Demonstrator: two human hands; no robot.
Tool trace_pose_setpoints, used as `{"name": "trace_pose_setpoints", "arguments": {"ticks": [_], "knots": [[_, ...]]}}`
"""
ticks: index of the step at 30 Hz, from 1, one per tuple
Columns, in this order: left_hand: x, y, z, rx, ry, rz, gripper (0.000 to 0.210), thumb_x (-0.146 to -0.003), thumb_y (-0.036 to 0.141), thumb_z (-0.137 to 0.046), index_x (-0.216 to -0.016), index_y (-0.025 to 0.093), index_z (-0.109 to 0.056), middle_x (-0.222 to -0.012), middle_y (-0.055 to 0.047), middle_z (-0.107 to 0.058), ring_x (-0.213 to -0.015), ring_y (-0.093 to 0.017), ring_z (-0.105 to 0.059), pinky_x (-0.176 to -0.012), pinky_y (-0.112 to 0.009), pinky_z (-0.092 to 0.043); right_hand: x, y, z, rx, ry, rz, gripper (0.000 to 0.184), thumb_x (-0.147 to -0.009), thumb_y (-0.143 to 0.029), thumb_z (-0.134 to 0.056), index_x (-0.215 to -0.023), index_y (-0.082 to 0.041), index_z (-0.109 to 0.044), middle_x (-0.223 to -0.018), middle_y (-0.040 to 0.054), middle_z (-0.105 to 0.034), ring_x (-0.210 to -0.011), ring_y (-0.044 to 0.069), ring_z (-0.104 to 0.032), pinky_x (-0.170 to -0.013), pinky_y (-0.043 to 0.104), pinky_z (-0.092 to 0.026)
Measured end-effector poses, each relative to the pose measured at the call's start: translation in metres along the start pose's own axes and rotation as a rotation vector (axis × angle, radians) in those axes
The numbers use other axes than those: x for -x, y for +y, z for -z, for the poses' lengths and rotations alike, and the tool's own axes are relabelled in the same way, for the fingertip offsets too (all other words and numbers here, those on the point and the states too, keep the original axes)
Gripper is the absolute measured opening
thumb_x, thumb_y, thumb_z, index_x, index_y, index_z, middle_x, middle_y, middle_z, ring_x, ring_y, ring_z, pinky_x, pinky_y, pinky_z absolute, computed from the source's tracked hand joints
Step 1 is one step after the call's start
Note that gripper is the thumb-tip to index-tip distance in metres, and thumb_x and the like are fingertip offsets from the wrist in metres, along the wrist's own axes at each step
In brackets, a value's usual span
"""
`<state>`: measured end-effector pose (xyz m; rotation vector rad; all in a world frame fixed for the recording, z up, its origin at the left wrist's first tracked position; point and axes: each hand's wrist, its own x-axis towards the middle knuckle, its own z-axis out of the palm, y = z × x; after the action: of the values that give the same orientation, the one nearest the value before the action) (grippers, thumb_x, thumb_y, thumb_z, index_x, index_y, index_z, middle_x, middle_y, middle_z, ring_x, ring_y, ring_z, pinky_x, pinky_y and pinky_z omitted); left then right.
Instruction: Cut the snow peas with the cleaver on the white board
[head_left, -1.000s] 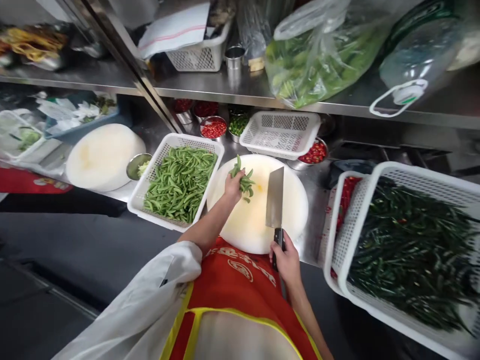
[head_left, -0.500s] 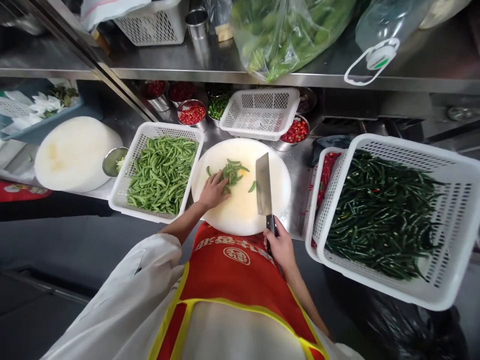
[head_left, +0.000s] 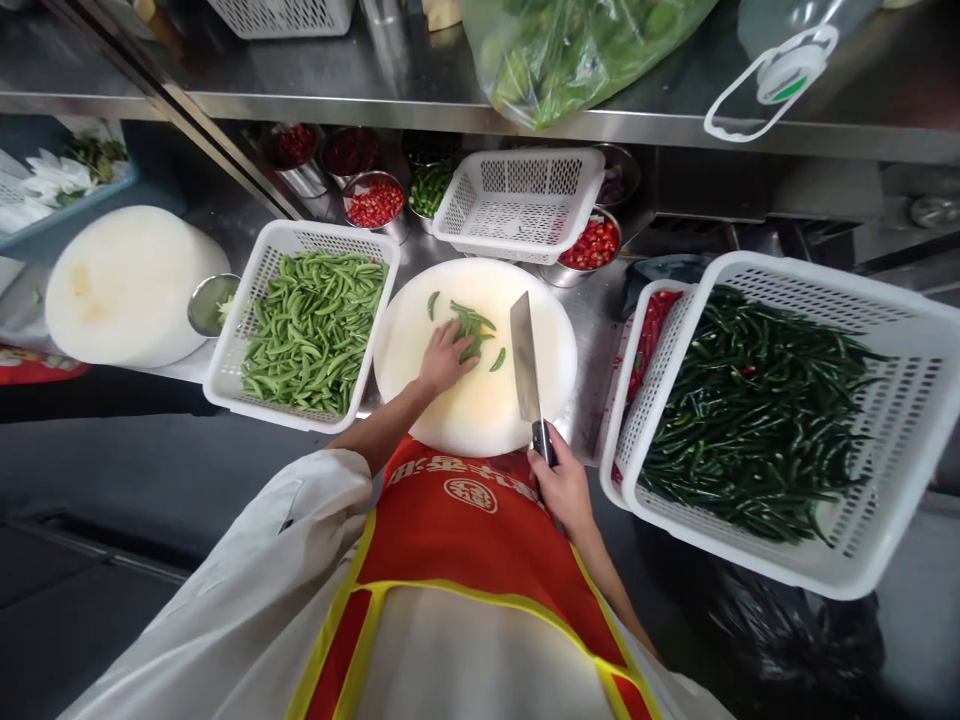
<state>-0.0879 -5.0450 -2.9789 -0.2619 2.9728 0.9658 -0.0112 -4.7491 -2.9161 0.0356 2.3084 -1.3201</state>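
My left hand (head_left: 448,360) lies with fingers spread on a small pile of green pea pods (head_left: 472,325) on the round white cutting board (head_left: 457,425). Two pods lie apart from the pile: one pod (head_left: 433,304) at the upper left, another pod (head_left: 498,359) between the pile and the blade. My right hand (head_left: 564,485) is closed around the black handle of a cleaver (head_left: 526,355), whose broad blade rests over the right side of the board. Left of the board stands a white basket (head_left: 289,410) full of pea pods.
A large white basket (head_left: 911,400) of dark green chillies stands at the right, beside a basket of red chillies (head_left: 651,330). Behind the board are a white basket (head_left: 517,208) and steel pots of cut chillies (head_left: 375,203). A second board (head_left: 127,290) and a metal bowl (head_left: 212,306) are left.
My left hand has shifted right across the board with the pods, leaving one pod behind at the upper left. The cleaver stays in my right hand. The whole view has tilted slightly downward.
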Motion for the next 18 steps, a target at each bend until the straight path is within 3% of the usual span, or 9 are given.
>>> {"name": "trace_pose_setpoints", "arguments": {"ticks": [3,6,10,14,18], "knots": [[0.014,0.003,-0.005,0.067,-0.016,-0.111,0.033,-0.088,0.035,-0.069,-0.119,0.024,-0.073,-0.149,-0.012,-0.053,-0.148,-0.033,-0.038,-0.125,-0.050,-0.030,0.003,0.003,-0.001,-0.032,0.011,0.005,0.066,-0.087,-0.048,-0.060,-0.145,-0.017,-0.058,-0.140,0.0094,-0.065,-0.128,0.030,-0.060,-0.111,0.044,-0.045],[0.018,0.003,-0.008,0.071,0.012,-0.123,0.047,-0.079,0.040,-0.081,-0.122,0.024,-0.071,-0.151,-0.014,-0.051,-0.148,-0.038,-0.036,-0.125,-0.053,-0.029,0.003,0.004,-0.001,-0.053,0.015,-0.001,0.065,-0.087,-0.046,-0.061,-0.145,-0.017,-0.058,-0.135,0.0086,-0.068,-0.122,0.029,-0.064,-0.109,0.045,-0.047],[-0.009,0.008,-0.010,-0.003,0.018,-0.093,0.045,-0.085,0.041,-0.075,-0.127,0.024,-0.069,-0.149,-0.015,-0.052,-0.146,-0.037,-0.037,-0.125,-0.052,-0.028,0.003,0.003,0.001,-0.043,0.003,-0.022,0.066,-0.086,-0.046,-0.061,-0.146,-0.017,-0.058,-0.132,0.0090,-0.070,-0.115,0.029,-0.066,-0.105,0.044,-0.049],[-0.038,0.027,-0.015,-0.022,0.097,0.039,0.050,-0.089,0.034,-0.067,-0.136,0.018,-0.062,-0.138,-0.019,-0.056,-0.140,-0.040,-0.041,-0.123,-0.057,-0.025,0.003,0.005,0.002,-0.044,0.000,-0.016,0.066,-0.087,-0.047,-0.061,-0.146,-0.017,-0.058,-0.129,0.0095,-0.071,-0.104,0.026,-0.069,-0.098,0.041,-0.052],[-0.038,0.046,-0.023,-0.022,0.057,-0.068,0.053,-0.085,0.034,-0.069,-0.136,0.020,-0.062,-0.147,-0.016,-0.052,-0.143,-0.041,-0.038,-0.125,-0.059,-0.018,0.005,0.007,0.001,-0.102,0.046,-0.039,0.067,-0.084,-0.049,-0.065,-0.143,-0.018,-0.061,-0.107,0.0065,-0.076,-0.083,0.024,-0.069,-0.081,0.037,-0.057]]}}
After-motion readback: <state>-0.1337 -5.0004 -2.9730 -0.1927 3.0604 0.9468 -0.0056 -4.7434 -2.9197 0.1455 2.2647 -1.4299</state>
